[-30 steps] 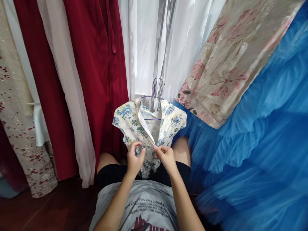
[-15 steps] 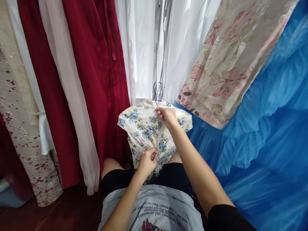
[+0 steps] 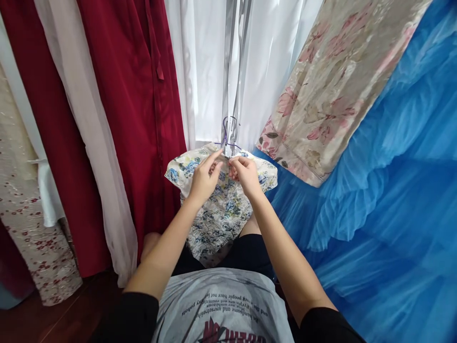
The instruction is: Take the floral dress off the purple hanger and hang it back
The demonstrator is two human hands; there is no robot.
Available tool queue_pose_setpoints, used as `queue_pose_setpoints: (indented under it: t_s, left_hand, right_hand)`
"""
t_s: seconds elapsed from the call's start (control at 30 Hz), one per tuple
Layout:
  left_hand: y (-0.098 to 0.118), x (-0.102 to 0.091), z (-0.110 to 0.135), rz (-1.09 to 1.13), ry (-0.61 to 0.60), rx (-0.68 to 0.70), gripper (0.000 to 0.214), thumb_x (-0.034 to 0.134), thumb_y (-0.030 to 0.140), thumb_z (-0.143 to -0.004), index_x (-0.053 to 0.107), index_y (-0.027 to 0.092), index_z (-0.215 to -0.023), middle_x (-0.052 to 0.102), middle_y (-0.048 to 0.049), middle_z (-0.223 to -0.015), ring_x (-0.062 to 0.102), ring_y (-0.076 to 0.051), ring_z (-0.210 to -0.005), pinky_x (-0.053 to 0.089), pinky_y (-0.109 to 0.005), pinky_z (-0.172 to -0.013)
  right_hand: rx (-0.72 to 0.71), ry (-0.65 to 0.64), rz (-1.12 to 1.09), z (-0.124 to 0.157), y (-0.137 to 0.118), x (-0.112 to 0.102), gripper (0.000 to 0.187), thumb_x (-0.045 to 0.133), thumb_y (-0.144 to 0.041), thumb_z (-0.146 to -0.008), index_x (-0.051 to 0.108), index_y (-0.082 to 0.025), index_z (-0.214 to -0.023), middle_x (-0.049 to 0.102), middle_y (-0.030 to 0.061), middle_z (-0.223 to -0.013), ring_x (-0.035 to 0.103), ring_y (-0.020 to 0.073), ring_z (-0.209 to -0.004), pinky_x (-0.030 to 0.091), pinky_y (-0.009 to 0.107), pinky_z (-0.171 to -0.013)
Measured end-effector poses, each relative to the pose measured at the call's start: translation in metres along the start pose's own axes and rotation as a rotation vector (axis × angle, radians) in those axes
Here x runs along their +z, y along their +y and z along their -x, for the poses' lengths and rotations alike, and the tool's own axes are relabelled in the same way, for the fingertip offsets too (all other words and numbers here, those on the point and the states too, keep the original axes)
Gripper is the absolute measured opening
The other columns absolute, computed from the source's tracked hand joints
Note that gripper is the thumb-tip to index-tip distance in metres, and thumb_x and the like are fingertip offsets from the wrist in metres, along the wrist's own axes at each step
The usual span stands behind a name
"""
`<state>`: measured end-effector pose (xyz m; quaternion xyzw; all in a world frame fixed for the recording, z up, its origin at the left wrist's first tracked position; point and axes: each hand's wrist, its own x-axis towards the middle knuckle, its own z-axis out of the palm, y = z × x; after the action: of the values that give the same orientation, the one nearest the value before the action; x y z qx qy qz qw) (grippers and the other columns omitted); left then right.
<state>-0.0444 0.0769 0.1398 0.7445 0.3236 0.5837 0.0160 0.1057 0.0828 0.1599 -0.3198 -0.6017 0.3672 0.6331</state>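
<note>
A cream garment with blue flowers and short sleeves (image 3: 233, 207) hangs on a thin purple hanger (image 3: 224, 131) between my knees. My right hand (image 3: 245, 175) pinches the garment at its neck opening, just below the hanger. Close beside it, on the left of the neckline, is my left hand (image 3: 206, 178). Its index finger stretches toward the collar, its thumb stands apart, and the other fingers curl. No item shows in the left hand. My fingers hide part of the neckline and the upper middle of the garment.
Dark red dresses (image 3: 124, 95) and a pale pink cloth (image 3: 93, 119) hang at left. White fabric (image 3: 205, 71) hangs behind the hanger. At right are a beige dress with pink flowers (image 3: 321, 109) and a blue tulle gown (image 3: 364, 200).
My left hand has left the lower middle of the garment and moved up to the neckline, its fingers spreading. My right hand stays near the neck opening. The view has shifted slightly.
</note>
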Motion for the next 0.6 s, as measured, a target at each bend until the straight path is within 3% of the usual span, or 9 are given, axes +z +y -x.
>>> queue_pose_setpoints:
  t_s: [0.1, 0.17, 0.27, 0.33, 0.4, 0.47, 0.53, 0.6]
  left_hand:
    - [0.006, 0.001, -0.035, -0.101, -0.072, 0.130, 0.017, 0.051, 0.025, -0.100, 0.067, 0.019, -0.098, 0.068, -0.0056, -0.097, 0.062, -0.020, -0.091, 0.049, -0.034, -0.086]
    - [0.010, 0.001, -0.045, -0.138, -0.050, 0.159, 0.017, 0.051, 0.024, -0.100, 0.064, 0.018, -0.091, 0.066, -0.0052, -0.093, 0.061, -0.020, -0.090, 0.047, -0.033, -0.085]
    - [0.007, -0.012, -0.054, -0.105, 0.114, 0.120, 0.017, 0.050, 0.026, -0.101, 0.062, 0.018, -0.094, 0.065, -0.0045, -0.091, 0.060, -0.019, -0.088, 0.045, -0.030, -0.084]
    - [-0.010, -0.031, -0.060, -0.049, 0.252, 0.038, 0.015, 0.053, 0.026, -0.099, 0.064, 0.018, -0.092, 0.065, -0.0034, -0.089, 0.059, -0.017, -0.087, 0.044, -0.027, -0.083]
    - [-0.041, -0.052, -0.063, 0.073, 0.389, -0.106, 0.012, 0.059, 0.022, -0.095, 0.065, 0.017, -0.086, 0.065, -0.0020, -0.085, 0.058, -0.016, -0.084, 0.043, -0.024, -0.082]
    - [-0.076, -0.069, -0.056, 0.387, 0.572, -0.351, 0.016, 0.062, 0.016, -0.092, 0.063, 0.016, -0.076, 0.061, -0.0002, -0.078, 0.056, -0.012, -0.076, 0.043, -0.020, -0.077]
    - [-0.106, -0.077, -0.035, 0.814, 0.750, -0.686, 0.024, 0.061, 0.014, -0.092, 0.056, 0.016, -0.069, 0.054, 0.0027, -0.066, 0.051, -0.010, -0.063, 0.043, -0.018, -0.069]
    - [-0.123, -0.074, -0.004, 0.990, 0.779, -0.874, 0.029, 0.056, 0.009, -0.093, 0.050, 0.017, -0.066, 0.047, 0.0038, -0.059, 0.046, -0.009, -0.054, 0.043, -0.019, -0.063]
  right_hand:
    - [-0.077, 0.000, 0.048, -0.007, 0.006, -0.002, 0.017, 0.061, -0.033, -0.081, 0.061, -0.018, -0.071, 0.056, -0.0031, -0.050, 0.044, 0.0107, -0.045, 0.035, 0.024, -0.048]
    - [-0.107, 0.060, 0.103, -0.010, 0.019, 0.000, 0.019, 0.062, -0.033, -0.080, 0.060, -0.018, -0.069, 0.056, -0.0026, -0.053, 0.045, 0.0109, -0.049, 0.035, 0.024, -0.051]
    - [-0.072, 0.147, 0.154, 0.002, 0.048, 0.006, 0.020, 0.060, -0.029, -0.076, 0.057, -0.018, -0.060, 0.053, -0.0030, -0.053, 0.044, 0.0107, -0.052, 0.033, 0.024, -0.052]
    - [-0.020, 0.169, 0.113, 0.020, 0.068, 0.011, 0.022, 0.058, -0.028, -0.075, 0.054, -0.019, -0.056, 0.048, -0.0043, -0.050, 0.041, 0.0102, -0.051, 0.029, 0.024, -0.051]
    - [0.048, 0.185, 0.035, 0.043, 0.084, 0.017, 0.022, 0.058, -0.028, -0.073, 0.052, -0.019, -0.054, 0.044, -0.0058, -0.048, 0.037, 0.0095, -0.049, 0.026, 0.024, -0.049]
    - [0.117, 0.186, -0.040, 0.064, 0.094, 0.022, 0.021, 0.060, -0.028, -0.071, 0.052, -0.019, -0.053, 0.042, -0.0068, -0.046, 0.034, 0.0086, -0.047, 0.024, 0.023, -0.048]
    - [0.165, 0.169, -0.085, 0.078, 0.098, 0.026, 0.022, 0.061, -0.028, -0.070, 0.052, -0.019, -0.053, 0.043, -0.0069, -0.045, 0.033, 0.0080, -0.045, 0.024, 0.023, -0.047]
    - [0.196, 0.154, -0.102, 0.084, 0.099, 0.028, 0.021, 0.063, -0.028, -0.069, 0.053, -0.019, -0.052, 0.045, -0.0064, -0.045, 0.035, 0.0079, -0.044, 0.024, 0.022, -0.046]
